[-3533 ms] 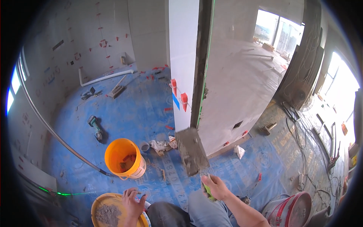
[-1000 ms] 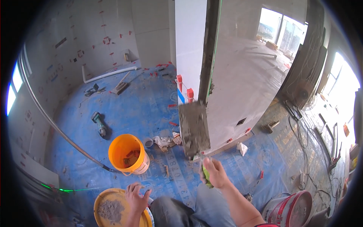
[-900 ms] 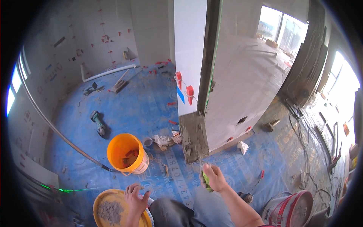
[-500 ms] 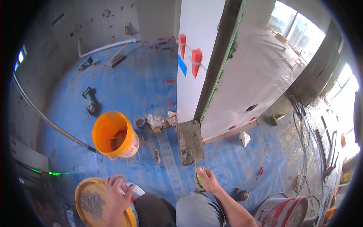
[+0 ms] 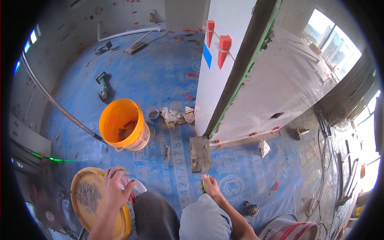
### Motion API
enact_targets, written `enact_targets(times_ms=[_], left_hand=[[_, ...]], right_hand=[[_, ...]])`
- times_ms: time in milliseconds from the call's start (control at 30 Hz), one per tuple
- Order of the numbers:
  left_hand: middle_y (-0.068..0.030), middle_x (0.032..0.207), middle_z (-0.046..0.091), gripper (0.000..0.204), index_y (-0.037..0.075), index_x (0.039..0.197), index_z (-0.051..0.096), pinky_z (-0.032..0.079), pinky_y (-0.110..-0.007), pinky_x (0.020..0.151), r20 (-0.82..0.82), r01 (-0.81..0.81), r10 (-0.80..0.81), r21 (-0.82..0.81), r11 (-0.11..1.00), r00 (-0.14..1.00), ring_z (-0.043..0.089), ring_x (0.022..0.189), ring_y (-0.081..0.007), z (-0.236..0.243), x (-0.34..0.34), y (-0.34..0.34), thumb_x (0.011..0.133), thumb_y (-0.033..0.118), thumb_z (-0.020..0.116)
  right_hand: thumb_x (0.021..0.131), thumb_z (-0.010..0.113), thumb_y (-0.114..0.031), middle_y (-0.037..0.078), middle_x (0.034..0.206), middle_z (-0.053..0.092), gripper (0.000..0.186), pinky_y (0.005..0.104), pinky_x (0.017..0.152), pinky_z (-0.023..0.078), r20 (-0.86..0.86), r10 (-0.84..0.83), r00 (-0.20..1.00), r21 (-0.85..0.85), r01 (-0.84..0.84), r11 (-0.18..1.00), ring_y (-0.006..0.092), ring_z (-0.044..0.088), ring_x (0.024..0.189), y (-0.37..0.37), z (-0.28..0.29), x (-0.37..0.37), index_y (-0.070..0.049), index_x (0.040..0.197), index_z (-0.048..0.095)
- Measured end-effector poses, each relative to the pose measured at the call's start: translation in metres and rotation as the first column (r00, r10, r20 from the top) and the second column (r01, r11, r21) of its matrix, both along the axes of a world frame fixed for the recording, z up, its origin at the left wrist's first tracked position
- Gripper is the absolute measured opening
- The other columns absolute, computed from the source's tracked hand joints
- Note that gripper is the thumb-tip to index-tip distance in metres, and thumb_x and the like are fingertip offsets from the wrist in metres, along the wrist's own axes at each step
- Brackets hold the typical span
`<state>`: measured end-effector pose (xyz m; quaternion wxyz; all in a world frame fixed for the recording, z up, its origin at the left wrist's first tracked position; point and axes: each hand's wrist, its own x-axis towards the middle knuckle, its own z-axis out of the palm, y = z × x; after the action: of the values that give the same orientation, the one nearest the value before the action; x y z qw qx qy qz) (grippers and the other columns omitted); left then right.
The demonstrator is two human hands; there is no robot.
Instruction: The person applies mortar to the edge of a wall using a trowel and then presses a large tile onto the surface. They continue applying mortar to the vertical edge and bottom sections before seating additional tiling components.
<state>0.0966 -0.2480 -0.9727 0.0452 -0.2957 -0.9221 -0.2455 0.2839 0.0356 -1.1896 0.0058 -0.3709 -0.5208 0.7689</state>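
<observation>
At lower centre, the right hand (image 5: 211, 187) grips a mortar-laden trowel (image 5: 199, 154) whose long axis points up-frame toward the wall's base, while the left hand (image 5: 116, 188) clasps the yellow bucket (image 5: 86, 200) rim at lower left.

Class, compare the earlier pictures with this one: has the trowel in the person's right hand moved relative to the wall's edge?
Yes. The trowel has come down the grey wall edge; its blade now sits at the wall's foot, by the blue floor sheet, gripped by the right hand.

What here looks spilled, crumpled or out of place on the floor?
Crumpled rags lie on the blue sheet beside the orange bucket, and a drill lies loose farther off. Red wedges are scattered nearby.
</observation>
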Motion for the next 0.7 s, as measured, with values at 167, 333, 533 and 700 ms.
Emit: enact_targets(times_ms=[167,333,533,700], left_hand=[[-0.0135,0.108,0.062,0.036,0.002,0.094,0.065,0.045,-0.042,0.09,0.002,0.01,-0.01,-0.005,1.0,1.0,0.056,0.104,-0.0346,-0.001,-0.001,0.0,0.071,0.025,0.079],[-0.0135,0.109,0.062,0.036,0.002,0.094,0.065,0.045,-0.042,0.09,0.013,-0.001,0.0,0.016,1.0,1.0,0.056,0.104,-0.0347,-0.001,-0.001,0.002,0.071,0.025,0.079],[-0.0129,0.109,0.062,0.036,0.002,0.095,0.064,0.045,-0.042,0.091,0.013,-0.015,0.015,-0.001,1.0,1.0,0.056,0.104,-0.034,-0.002,-0.001,0.0,0.071,0.025,0.079],[-0.0125,0.109,0.062,0.036,0.003,0.095,0.064,0.045,-0.042,0.09,0.012,-0.008,0.008,-0.007,1.0,1.0,0.056,0.104,-0.0336,0.0,-0.001,-0.003,0.071,0.024,0.079]], right_hand=[[0.095,0.054,-0.05,0.001,0.069,0.051,0.046,0.0276,0.05,0.042,0.078,0.049,0.996,0.032,-0.052,0.998,0.0111,0.05,0.055,0.007,-0.014,0.003,-0.006,0.082,0.055],[0.095,0.052,-0.054,0.004,0.076,0.058,0.054,0.0306,0.063,0.046,0.216,0.103,0.971,0.098,-0.126,0.987,0.0133,0.054,0.069,0.007,-0.043,0.019,-0.001,0.089,0.061],[0.096,0.049,-0.056,0.008,0.092,0.064,0.064,0.0317,0.085,0.045,0.224,0.216,0.95,0.119,-0.246,0.962,0.015,0.054,0.091,-0.005,-0.005,0.048,0.006,0.103,0.063],[0.096,0.047,-0.057,0.011,0.096,0.066,0.067,0.0338,0.087,0.045,0.292,0.188,0.938,0.195,-0.25,0.948,0.0167,0.056,0.093,0.001,0.022,0.03,0.008,0.105,0.063]])
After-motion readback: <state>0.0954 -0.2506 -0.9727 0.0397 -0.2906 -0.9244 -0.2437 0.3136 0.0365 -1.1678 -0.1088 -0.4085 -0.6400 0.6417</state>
